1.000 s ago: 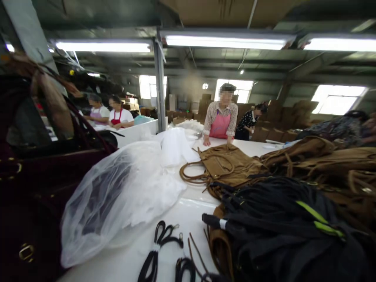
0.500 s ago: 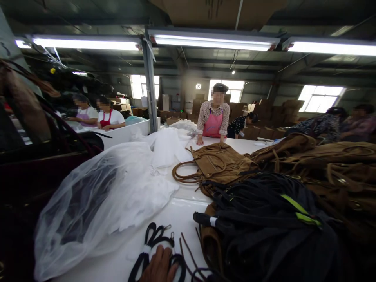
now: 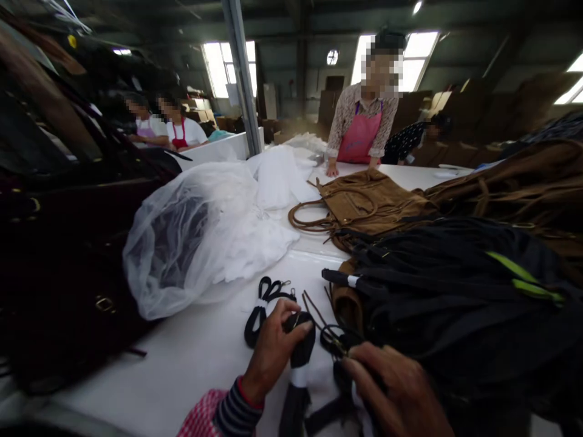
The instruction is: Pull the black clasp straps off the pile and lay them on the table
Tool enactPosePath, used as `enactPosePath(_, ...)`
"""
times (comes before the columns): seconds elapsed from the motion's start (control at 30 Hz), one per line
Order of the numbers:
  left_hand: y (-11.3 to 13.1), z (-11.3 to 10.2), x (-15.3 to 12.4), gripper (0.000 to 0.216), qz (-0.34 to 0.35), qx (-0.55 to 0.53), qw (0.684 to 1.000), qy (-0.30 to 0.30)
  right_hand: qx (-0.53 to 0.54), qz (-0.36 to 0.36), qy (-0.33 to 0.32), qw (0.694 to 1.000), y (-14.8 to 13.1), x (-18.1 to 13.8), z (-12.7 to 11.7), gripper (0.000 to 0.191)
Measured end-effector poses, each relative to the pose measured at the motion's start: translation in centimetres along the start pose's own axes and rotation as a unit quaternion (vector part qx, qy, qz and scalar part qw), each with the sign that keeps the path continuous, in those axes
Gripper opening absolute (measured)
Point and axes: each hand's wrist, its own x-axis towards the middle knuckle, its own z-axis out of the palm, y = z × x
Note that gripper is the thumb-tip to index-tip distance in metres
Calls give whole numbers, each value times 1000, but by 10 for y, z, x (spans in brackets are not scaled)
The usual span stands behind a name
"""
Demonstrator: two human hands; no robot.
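Observation:
My left hand (image 3: 273,352) is closed round a bundle of black straps (image 3: 298,358) with a white paper band, on the white table (image 3: 191,364). My right hand (image 3: 396,394) is at the bottom right, fingers curled on more black straps (image 3: 334,343) beside a heap of black bags (image 3: 455,303). Another black strap bundle (image 3: 262,300) with metal clips lies just beyond my left hand.
A clear plastic bag (image 3: 191,233) with a dark bag inside lies left of centre. Dark maroon bags (image 3: 54,255) are stacked at far left. Brown suede bags (image 3: 364,203) lie beyond. A person in a pink apron (image 3: 362,127) leans on the far edge; two others (image 3: 168,124) sit at left.
The view has tilted down. My left hand came up onto the strap bundle and closed on it. My right hand has come into view on the straps.

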Motion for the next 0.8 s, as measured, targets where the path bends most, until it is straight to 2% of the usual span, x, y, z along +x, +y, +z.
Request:
enactPosePath(0.1, 17, 9, -10, 34, -1, -67, 998, -16, 37, 22, 1, 999, -3, 1, 2, 33)
enactPosePath(0.23, 32, 20, -23, 34, 2, -104, 993, -47, 9, 29, 10, 999, -7, 5, 8, 36)
enactPosePath(0.4, 50, 20, -36, 36, 9, -132, 981, -139, 3, 44, 13, 999, -3, 5, 10, 31)
enactPosePath(0.5, 50, 18, -39, 35, -9, -162, 971, -176, 64, 44, 1, 997, -1, 1, 4, 28)
enactPosePath(0.63, 37, 24, -45, 19, -31, -154, 977, -141, 100, -3, -35, 994, -2, -7, -3, 22)
enactPosePath(0.7, 32, 30, -51, 12, 23, -81, 992, -97, 84, -28, -39, 995, -3, -11, -5, 21)
enactPosePath(0.77, 31, 33, -57, 5, 156, 34, 985, -61, 70, -47, -30, 996, -4, -14, -7, 21)
enactPosePath(0.8, 32, 34, -59, 8, 239, 93, 965, -46, 69, -53, -26, 996, -3, -16, -9, 20)
